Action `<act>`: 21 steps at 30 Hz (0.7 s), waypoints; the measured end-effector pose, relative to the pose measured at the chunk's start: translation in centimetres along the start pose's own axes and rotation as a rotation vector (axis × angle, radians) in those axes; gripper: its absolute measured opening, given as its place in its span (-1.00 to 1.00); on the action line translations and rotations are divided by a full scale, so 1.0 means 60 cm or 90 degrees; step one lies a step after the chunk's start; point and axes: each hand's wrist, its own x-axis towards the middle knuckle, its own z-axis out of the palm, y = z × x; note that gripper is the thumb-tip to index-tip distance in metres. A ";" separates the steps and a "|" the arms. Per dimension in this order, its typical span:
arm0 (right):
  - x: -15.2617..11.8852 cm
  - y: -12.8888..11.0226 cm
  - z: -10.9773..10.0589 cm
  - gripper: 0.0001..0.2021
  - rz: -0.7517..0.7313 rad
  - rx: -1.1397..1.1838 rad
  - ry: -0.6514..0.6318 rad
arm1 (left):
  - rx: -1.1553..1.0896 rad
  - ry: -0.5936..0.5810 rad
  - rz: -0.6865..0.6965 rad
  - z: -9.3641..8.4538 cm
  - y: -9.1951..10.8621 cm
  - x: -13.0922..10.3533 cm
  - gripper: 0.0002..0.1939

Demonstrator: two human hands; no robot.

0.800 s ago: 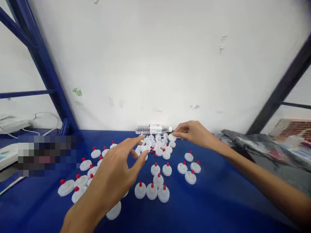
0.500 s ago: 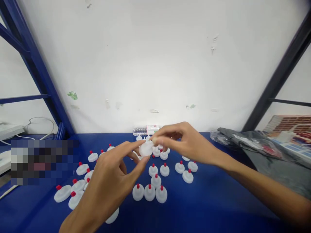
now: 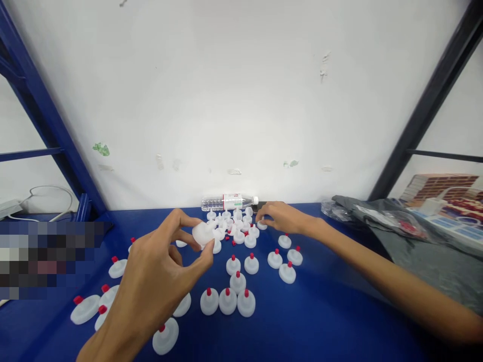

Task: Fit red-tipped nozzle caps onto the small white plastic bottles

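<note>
My left hand pinches a white plastic nozzle lid by its rim between thumb and fingers, above the blue table. My right hand reaches to the far side, its fingers curled down on another white nozzle lid at the edge of a pile. The pile of white lids without red tips lies at the back middle. A few small red tips are among them. Lids with red tips stand in front, such as a middle one, a right one and a left one.
A clear plastic bottle lies against the white wall behind the pile. Dark plastic bags and a box with a brick print are at the right. Blue frame posts rise at the left, with white cables near them.
My right hand has left the lid in my left hand and moved back and right to the pile's edge. My left hand has shifted slightly left, still gripping its lid. The view has moved slightly.
</note>
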 end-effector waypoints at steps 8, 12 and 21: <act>0.004 -0.007 0.004 -0.83 -0.041 -0.034 -0.020 | 0.020 -0.026 0.014 0.007 -0.003 0.001 -0.77; 0.009 -0.010 0.008 -0.89 -0.051 -0.019 -0.025 | 0.010 -0.047 0.020 0.010 -0.008 0.001 -0.77; 0.006 -0.002 -0.003 -0.93 -0.024 0.071 -0.005 | 0.030 -0.066 0.062 0.016 -0.029 0.004 -0.75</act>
